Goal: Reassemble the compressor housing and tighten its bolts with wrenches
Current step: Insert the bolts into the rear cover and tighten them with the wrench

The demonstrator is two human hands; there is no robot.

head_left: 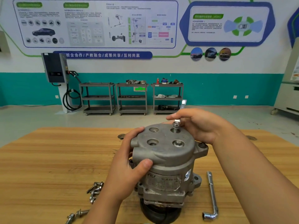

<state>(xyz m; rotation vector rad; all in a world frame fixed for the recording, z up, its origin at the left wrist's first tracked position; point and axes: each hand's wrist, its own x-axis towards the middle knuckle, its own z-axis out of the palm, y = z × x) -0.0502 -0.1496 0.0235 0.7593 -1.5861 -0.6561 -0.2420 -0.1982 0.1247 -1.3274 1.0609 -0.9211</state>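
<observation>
1 head-worn camera (wide-angle) is looking forward and down, sitting close over the compressor (166, 159) — far wall (161, 67) showing beyond.

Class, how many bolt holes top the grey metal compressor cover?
4 on the grey compressor cover: far-left hole and near-left hole empty; near-right hole holds a seated bolt; far-right hole has a silver bolt standing proud under the silver wrench. More may be hidden.

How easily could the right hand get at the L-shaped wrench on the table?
Probably yes, once it lets go: the right hand is holding a flat wrench on a bolt. The L-shaped wrench lies uncovered beside the compressor, on that hand's side.
</observation>
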